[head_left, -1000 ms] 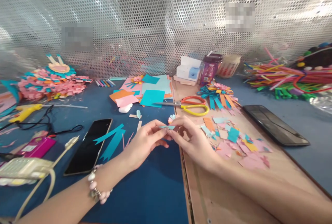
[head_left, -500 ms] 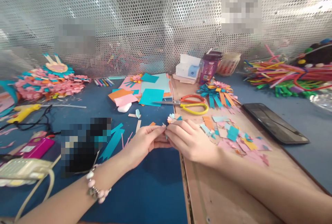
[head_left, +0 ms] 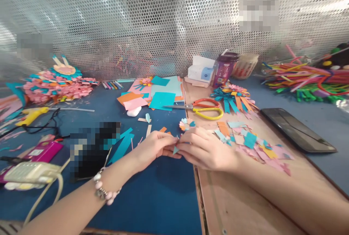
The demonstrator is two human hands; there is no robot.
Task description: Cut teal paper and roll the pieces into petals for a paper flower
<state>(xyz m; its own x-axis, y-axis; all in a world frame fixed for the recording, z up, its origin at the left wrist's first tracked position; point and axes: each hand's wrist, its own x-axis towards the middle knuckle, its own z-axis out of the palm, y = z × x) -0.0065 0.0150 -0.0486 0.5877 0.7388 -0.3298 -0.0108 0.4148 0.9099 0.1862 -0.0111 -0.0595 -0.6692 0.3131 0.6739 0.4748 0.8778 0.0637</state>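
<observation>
Between the fingertips of both hands is a small light-blue piece of paper [head_left: 176, 150], mostly covered by the fingers. My left hand [head_left: 155, 146], with a beaded bracelet on the wrist, pinches it from the left. From the right, my right hand [head_left: 204, 148] grips it with bent fingers. Just beyond the fingertips lies a small paper flower [head_left: 187, 123] with blue, pink and orange petals. A folded light-blue paper petal [head_left: 147, 117] rests on a beige strip left of it. Scissors [head_left: 207, 113] with red and yellow handles lie behind the flower.
Paper scraps [head_left: 253, 142] spread on the wooden board at right, beside a black phone [head_left: 297, 129]. Colored paper sheets [head_left: 163, 100] and a purple cup [head_left: 225, 69] stand at the back. Left are a yellow glue gun [head_left: 32, 116], a power strip [head_left: 32, 172] and its cable.
The hands have drawn slightly nearer, uncovering more of the paper flower. The light-blue paper between the fingertips now shows more. The whole view has shifted a little.
</observation>
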